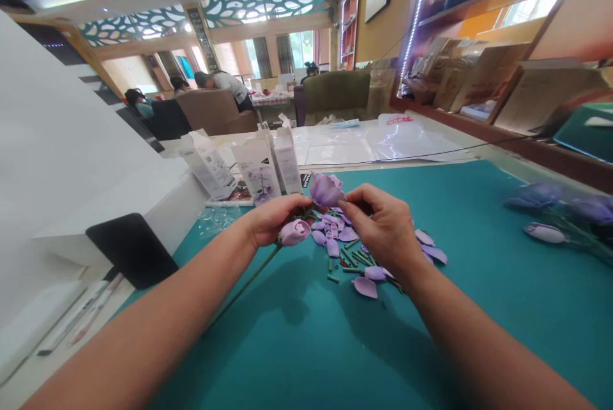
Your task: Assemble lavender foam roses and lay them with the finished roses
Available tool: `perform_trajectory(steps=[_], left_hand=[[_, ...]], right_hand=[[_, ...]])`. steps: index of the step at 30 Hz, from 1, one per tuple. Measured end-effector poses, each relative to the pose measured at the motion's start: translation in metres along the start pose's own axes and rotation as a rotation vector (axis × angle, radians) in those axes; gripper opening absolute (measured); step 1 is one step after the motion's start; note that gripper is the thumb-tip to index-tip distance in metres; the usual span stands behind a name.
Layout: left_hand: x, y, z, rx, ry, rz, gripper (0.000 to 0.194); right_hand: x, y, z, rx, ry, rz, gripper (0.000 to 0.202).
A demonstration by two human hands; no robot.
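Note:
My left hand [280, 215] is closed on a toy flower with an open purple bloom [326, 190] and a pink bud [294, 232]. Its green stem [246, 283] slants down to the left past my wrist. My right hand [383, 221] pinches the right edge of the bloom, thumb and forefinger on a petal. Below lie loose purple petals [332, 247] in a pile, with short green stem pieces [352, 258] beside them. One pale petal [365, 287] rests apart, nearer to me. My right hand hides part of the pile.
A green mat [479, 237] covers the table. White boxes [258, 170] stand behind at the left, near crumpled clear plastic [218, 221]. A black tablet-like panel [131, 250] leans at the left. Finished purple flowers [543, 196] lie at the right. Other people sit far back.

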State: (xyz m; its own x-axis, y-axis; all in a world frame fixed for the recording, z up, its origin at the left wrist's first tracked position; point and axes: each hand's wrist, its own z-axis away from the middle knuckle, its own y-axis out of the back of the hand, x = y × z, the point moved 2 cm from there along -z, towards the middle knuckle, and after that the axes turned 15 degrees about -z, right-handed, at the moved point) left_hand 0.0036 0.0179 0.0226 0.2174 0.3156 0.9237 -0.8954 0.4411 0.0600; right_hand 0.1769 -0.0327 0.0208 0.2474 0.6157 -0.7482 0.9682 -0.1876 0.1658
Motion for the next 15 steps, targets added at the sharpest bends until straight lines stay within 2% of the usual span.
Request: perform_trajectory(steps=[15], left_hand=[[-0.0009, -0.0051, 0.0008, -0.021, -0.015, -0.003, 0.023]], right_hand=[[0.0024, -0.0006, 0.0009, -0.015, 0.022, 0.036, 0.011]])
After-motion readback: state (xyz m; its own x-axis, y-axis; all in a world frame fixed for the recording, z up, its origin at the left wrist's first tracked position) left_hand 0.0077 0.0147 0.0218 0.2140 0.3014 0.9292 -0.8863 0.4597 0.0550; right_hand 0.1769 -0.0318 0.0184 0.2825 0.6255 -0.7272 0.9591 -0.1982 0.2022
